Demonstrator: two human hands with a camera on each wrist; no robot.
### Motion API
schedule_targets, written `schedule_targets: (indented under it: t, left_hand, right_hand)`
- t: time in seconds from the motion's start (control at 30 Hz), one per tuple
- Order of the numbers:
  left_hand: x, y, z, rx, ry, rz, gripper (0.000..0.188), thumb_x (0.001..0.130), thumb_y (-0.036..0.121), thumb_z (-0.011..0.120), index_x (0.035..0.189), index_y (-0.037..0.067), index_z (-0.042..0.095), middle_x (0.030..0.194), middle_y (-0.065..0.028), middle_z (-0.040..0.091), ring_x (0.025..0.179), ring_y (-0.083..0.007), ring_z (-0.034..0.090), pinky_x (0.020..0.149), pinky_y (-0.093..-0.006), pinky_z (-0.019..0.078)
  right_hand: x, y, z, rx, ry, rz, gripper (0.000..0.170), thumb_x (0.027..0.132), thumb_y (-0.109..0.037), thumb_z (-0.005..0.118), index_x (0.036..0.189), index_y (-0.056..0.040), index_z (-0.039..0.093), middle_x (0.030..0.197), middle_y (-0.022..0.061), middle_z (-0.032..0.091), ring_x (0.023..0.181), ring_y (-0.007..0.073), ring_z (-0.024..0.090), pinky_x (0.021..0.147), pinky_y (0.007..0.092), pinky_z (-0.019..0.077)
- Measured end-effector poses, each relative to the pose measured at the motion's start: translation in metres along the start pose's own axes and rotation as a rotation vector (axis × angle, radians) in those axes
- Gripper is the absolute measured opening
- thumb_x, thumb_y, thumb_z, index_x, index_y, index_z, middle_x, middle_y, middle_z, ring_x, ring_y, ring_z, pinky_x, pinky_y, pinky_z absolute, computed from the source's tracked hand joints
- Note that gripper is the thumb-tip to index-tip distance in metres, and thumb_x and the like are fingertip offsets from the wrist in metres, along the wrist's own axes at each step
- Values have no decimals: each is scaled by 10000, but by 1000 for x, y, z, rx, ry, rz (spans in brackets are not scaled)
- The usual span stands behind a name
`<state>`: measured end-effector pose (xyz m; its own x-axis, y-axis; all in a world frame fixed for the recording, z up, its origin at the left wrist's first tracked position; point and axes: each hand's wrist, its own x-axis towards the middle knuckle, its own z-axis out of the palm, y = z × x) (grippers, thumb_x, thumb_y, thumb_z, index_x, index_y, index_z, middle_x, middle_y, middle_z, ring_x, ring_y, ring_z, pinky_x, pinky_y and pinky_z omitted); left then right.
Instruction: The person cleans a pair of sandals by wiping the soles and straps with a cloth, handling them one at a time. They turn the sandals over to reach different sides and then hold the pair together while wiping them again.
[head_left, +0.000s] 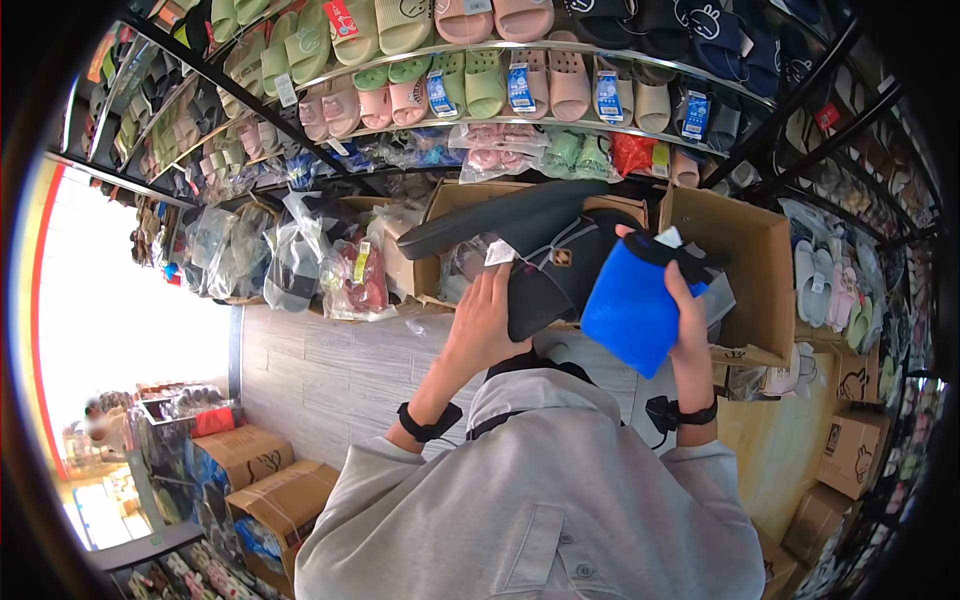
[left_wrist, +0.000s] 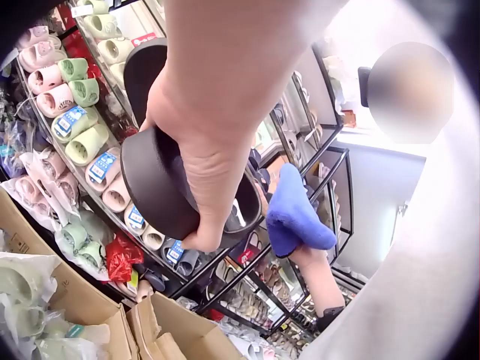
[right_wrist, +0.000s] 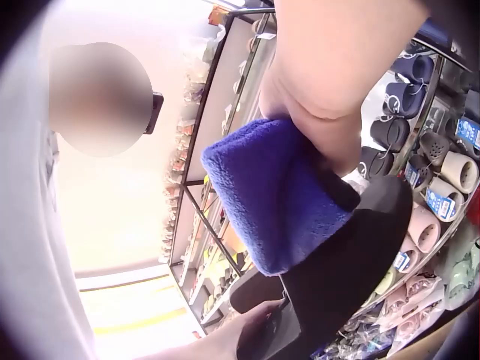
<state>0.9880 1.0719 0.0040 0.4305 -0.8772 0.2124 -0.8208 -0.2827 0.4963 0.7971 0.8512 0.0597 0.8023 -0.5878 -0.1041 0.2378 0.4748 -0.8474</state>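
Note:
My left hand (head_left: 485,325) grips a pair of black slippers (head_left: 545,300) by the strap, thumb in the foot opening of one slipper (left_wrist: 154,187) in the left wrist view. A grey string with a small brown tag (head_left: 563,257) crosses the pair, and a white label (head_left: 498,252) shows by the fingertips. My right hand (head_left: 690,325) holds a folded blue cloth (head_left: 630,310), thumb along its near edge and most fingers hidden behind it. In the right wrist view the plush cloth (right_wrist: 262,195) overlaps the black slipper (right_wrist: 349,262).
Open cardboard boxes (head_left: 765,270) stand below the slippers, one with bagged footwear (left_wrist: 37,307). Behind them rise curved shelves of slippers (head_left: 485,85). Plastic-wrapped pairs (head_left: 355,275) hang at the left. More cartons (head_left: 285,500) stand on the grey floor (head_left: 330,350).

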Motion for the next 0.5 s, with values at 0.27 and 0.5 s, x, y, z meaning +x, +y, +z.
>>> schedule_targets:
  t: [0.27, 0.5]
  left_hand:
    - [-10, 3, 10, 68, -121, 88, 1104, 594, 226, 924, 1510, -69, 382, 1320, -237, 548, 1200, -406, 559, 1081, -472, 470]
    - [-20, 1, 18, 106, -131, 128, 1152, 619, 295, 973, 1536, -66, 375, 1363, -239, 510, 1296, -417, 510, 1149, -479, 427]
  right_hand:
    - [9, 5, 7, -64, 134, 286, 416, 1057, -361, 710, 1349, -70, 653, 1162, 18, 716, 1006, 99, 695, 841, 285, 577]
    - [13, 15, 5, -21, 144, 308, 458, 1044, -374, 726, 1386, -86, 626, 1190, 23, 711, 1017, 109, 698, 842, 297, 591]
